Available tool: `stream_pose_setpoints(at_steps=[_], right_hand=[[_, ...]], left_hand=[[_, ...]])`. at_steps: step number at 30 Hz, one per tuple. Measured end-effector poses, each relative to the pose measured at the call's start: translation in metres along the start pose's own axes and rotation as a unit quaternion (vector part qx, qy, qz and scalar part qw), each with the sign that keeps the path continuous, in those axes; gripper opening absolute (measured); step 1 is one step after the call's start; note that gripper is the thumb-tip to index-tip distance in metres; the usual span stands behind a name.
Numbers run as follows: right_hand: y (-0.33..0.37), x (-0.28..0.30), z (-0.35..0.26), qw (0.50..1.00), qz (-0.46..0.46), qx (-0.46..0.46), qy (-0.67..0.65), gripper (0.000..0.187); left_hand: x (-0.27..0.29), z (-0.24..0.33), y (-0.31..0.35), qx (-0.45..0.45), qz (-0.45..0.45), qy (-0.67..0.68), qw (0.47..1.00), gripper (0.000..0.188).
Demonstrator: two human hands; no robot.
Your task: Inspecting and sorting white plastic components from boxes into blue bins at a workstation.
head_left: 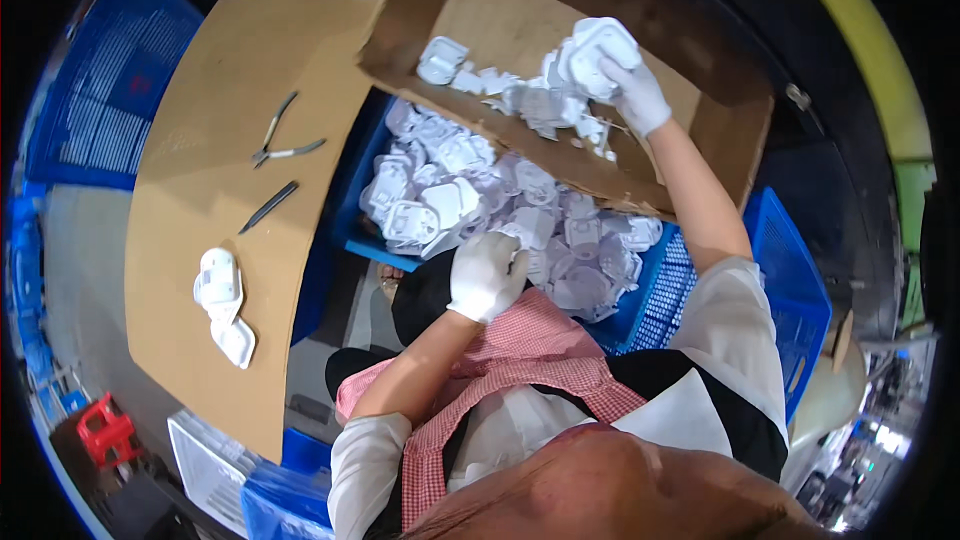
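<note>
The white-gloved right hand (640,97) grips a white moulded-plastic piece (604,40) over the brown cardboard box (500,8), where a slack hold could drop it among white plastic scraps (492,81); whether the curled left hand (485,276) holds anything, I cannot tell.

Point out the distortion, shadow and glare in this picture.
Head view: fisheye bows the brown tabletop's edges and leaves black corners; head view: the cardboard box's far wall is shadowed; head view: the gloved right hand and its white part are close in tone; head view: small bright lights glare at lower right.
</note>
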State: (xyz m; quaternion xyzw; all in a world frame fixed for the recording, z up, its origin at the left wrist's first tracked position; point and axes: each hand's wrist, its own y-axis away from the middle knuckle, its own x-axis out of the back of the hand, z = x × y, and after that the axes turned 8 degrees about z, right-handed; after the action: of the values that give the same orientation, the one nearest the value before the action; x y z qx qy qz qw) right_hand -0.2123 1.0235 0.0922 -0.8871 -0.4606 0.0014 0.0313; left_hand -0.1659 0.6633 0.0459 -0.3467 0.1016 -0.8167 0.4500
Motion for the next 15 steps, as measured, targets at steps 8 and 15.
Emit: stream_pose_setpoints(at_steps=[8, 15], right_hand=[[0.126, 0.099, -0.076, 0.899, -0.014, -0.143, -0.413, 0.058], [0.237, 0.160, -0.122, 0.882, 0.023, -0.096, -0.460, 0.056]], left_hand=[[-0.003, 0.008, 0.003, -0.004, -0.012, -0.045, 0.999, 0.008], [-0.005, 0.010, 0.003, -0.024, -0.021, -0.063, 0.998, 0.006]])
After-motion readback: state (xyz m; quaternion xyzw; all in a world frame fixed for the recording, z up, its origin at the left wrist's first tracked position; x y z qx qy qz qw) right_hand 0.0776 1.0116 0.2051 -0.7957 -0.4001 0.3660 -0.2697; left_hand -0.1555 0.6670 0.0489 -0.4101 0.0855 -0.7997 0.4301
